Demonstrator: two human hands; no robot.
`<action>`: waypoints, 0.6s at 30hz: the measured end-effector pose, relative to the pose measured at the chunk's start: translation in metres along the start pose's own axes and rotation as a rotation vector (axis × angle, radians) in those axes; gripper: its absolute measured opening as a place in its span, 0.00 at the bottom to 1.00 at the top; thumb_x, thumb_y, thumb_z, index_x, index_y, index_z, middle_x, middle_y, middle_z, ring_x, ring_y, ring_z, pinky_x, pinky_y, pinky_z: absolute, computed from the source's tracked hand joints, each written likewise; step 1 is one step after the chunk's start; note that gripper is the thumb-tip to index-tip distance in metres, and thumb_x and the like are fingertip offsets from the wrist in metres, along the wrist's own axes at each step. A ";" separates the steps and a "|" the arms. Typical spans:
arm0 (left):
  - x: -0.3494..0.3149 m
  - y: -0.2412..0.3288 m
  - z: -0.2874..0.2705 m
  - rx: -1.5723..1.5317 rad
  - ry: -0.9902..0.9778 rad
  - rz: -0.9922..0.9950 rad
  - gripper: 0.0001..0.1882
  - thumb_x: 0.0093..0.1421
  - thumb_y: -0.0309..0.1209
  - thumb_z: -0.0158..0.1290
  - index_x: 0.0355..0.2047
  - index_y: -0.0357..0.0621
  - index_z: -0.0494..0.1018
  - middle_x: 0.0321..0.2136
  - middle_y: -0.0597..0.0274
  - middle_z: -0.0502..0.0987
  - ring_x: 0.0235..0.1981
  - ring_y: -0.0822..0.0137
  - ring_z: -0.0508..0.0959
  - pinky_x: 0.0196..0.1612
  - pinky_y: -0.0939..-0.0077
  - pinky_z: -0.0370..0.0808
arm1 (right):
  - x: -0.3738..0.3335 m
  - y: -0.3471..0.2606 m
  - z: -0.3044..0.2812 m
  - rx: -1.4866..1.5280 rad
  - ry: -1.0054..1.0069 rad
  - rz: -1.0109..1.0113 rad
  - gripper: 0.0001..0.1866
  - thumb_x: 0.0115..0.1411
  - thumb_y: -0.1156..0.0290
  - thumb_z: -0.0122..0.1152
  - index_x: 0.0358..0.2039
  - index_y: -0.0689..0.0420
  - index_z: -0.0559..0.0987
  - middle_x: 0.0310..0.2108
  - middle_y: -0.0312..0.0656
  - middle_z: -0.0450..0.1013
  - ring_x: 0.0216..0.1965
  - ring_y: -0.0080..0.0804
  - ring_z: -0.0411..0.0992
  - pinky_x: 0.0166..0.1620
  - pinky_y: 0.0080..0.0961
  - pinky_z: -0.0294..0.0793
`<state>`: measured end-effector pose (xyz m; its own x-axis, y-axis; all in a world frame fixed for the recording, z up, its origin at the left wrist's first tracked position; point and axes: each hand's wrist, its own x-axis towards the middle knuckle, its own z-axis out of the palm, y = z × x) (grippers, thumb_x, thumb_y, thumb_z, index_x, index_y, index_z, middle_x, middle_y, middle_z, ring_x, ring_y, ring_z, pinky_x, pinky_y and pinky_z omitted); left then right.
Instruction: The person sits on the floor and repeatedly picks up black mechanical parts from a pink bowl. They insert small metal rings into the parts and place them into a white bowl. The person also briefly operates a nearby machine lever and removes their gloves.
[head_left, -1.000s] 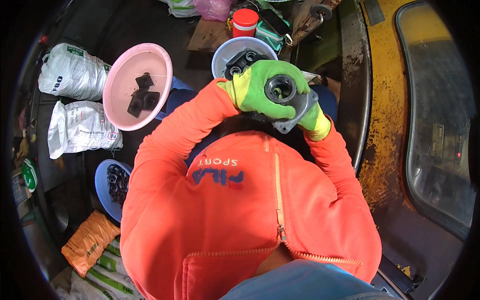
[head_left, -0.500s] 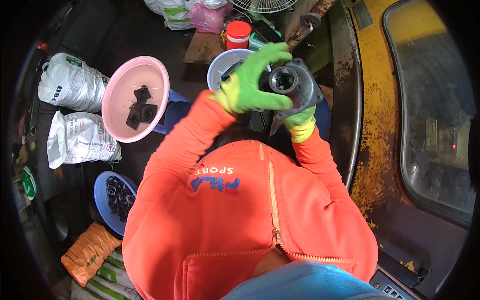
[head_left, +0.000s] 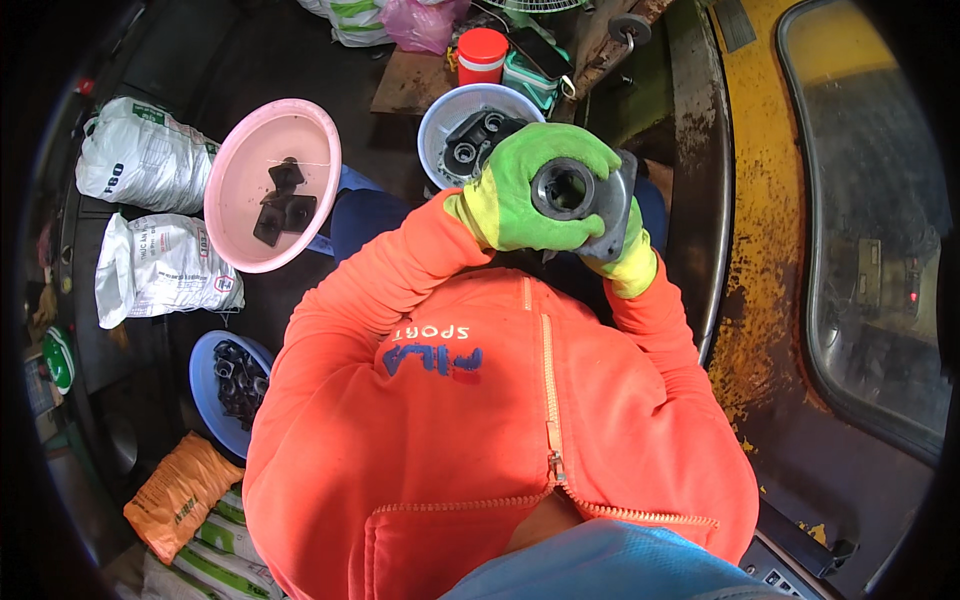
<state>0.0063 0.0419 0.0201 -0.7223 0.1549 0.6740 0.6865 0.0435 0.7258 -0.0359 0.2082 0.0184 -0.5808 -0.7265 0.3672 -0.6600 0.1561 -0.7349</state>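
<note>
A black part (head_left: pixel 618 195) with a square flange and a round hollow collar is held up in front of me, its opening facing up toward my head. Fingers of my left hand (head_left: pixel 525 185), in a green and yellow glove, wrap around the collar. My right hand (head_left: pixel 633 262), gloved alike, grips the flange from the right and behind; most of its fingers are hidden. Just beyond my left hand, a light blue basin (head_left: pixel 432 128) contains several black parts (head_left: pixel 470 145). To the left, a pink basin (head_left: pixel 232 205) has a few dark square-based pieces (head_left: pixel 283 212) in it.
A blue basin (head_left: pixel 207 395) with small black pieces stands at lower left. White sacks (head_left: pixel 150 165) and an orange bag (head_left: pixel 180 495) lie along the left. A red-lidded container (head_left: pixel 482 55) and a green box (head_left: pixel 530 80) are ahead. A rusty yellow machine (head_left: pixel 745 220) rises at right.
My left hand has moved from spread beside the part to closed around its collar. Both hands and the part have come slightly nearer, and more of the light blue basin shows.
</note>
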 end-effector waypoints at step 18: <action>0.023 -0.008 -0.038 0.097 -0.243 -0.072 0.38 0.37 0.46 0.68 0.50 0.47 0.72 0.56 0.53 0.69 0.62 0.50 0.61 0.61 0.56 0.57 | 0.003 0.024 0.018 0.130 -0.071 -0.016 0.31 0.50 0.64 0.68 0.54 0.57 0.69 0.51 0.40 0.70 0.54 0.33 0.68 0.58 0.32 0.67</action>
<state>-0.0193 0.0075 0.0355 -0.7365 0.3801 0.5596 0.6472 0.1553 0.7464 -0.0457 0.1977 -0.0083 -0.5326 -0.7746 0.3412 -0.5985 0.0596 -0.7989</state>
